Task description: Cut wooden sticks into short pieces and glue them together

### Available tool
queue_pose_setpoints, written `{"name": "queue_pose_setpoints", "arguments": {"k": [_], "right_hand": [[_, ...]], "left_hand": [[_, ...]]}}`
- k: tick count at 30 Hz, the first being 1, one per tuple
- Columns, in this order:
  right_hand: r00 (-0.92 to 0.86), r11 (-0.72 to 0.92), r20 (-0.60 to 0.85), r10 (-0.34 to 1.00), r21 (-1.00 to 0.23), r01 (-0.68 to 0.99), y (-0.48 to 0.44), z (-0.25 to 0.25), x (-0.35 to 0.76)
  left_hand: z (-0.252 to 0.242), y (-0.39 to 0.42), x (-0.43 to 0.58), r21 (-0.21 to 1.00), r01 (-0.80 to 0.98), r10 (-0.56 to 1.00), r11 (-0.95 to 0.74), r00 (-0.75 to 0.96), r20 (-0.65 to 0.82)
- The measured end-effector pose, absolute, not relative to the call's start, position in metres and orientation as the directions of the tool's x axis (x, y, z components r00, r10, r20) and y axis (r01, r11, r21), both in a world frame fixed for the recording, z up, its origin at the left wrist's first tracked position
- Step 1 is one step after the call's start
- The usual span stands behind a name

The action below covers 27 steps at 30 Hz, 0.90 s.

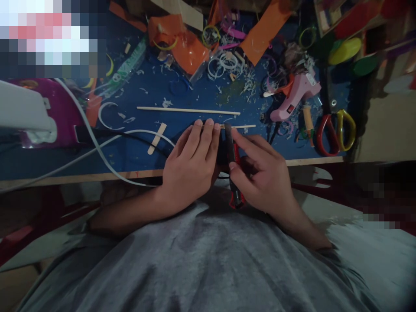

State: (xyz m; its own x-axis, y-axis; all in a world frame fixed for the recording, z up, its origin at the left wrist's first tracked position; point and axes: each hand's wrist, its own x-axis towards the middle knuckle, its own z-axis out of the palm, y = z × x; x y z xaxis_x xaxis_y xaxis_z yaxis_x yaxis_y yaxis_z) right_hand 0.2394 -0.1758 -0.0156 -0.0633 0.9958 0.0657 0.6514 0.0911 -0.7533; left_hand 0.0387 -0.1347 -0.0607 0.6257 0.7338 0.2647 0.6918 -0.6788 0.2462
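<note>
The right hand [264,169] pinches a red-and-black utility knife [230,149] between thumb and fingers, its far end at a thin wooden stick [247,126] on the blue counter [198,93]. The left hand [191,164] lays its fingers close together over this stick; whether they pinch it cannot be told. Beyond lies a second wooden stick [188,110]; farther right, a pink glue gun [296,97].

Hiding 1 end of the nearer thin stick [246,126] beneath the left hand [191,169]. Partly covering the red-and-black tool [231,149] with the right hand [264,173]. Losing the white adapter [21,106] past the left edge, the grey shirt [195,268] past the bottom.
</note>
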Motion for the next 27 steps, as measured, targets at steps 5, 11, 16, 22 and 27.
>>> {"name": "queue_pose_setpoints", "arguments": {"k": [5,11,16,22,27], "right_hand": [[-0.078,0.064,0.013,0.997,-0.715,0.696,-0.175,-0.013,0.239],[-0.088,0.075,0.016,0.996,-0.692,0.718,-0.171,-0.015,0.238],[-0.092,0.135,0.099,0.991,-0.668,0.732,-0.176,-0.018,0.235],[-0.074,0.122,0.102,0.992,-0.641,0.757,-0.174,-0.023,0.232],[-0.071,0.119,0.101,0.992,-0.635,0.763,-0.171,-0.021,0.231]], "left_hand": [[-0.059,-0.135,0.038,0.292,0.689,0.747,-0.664,0.629,0.215],[-0.059,-0.134,0.038,0.303,0.690,0.751,-0.658,0.630,0.198],[-0.060,-0.134,0.039,0.291,0.687,0.744,-0.666,0.641,0.189],[-0.062,-0.135,0.040,0.264,0.691,0.740,-0.673,0.635,0.221],[-0.061,-0.135,0.041,0.267,0.693,0.742,-0.670,0.631,0.223]]}}
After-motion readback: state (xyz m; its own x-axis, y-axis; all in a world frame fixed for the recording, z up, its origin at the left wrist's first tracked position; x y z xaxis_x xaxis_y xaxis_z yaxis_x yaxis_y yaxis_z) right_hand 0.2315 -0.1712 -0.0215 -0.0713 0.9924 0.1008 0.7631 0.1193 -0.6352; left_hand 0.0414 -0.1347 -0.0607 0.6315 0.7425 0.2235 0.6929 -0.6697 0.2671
